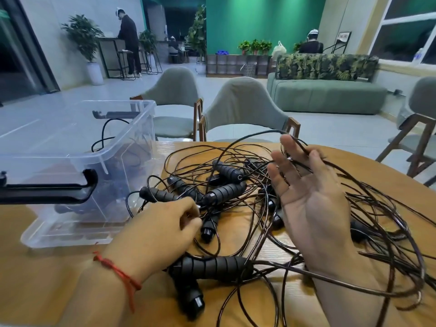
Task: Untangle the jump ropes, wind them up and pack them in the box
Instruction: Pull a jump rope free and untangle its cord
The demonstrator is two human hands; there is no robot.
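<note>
A tangle of dark jump ropes (238, 161) with several black ribbed handles (224, 191) lies across the wooden table (47, 291). My left hand (162, 227) is curled low over the pile and pinches a thin cord beside a handle. My right hand (309, 194) is raised, palm toward me, fingers straight and spread; loops of cord hang around its back and wrist. One large handle (210, 267) lies near my left wrist. The clear plastic box (77, 166) stands at the left, with some dark rope inside.
The box has black latch handles (47, 187) on its rim. Two grey chairs (240, 109) stand at the table's far edge, another at the right. Beyond are a green sofa, plants and people in the room.
</note>
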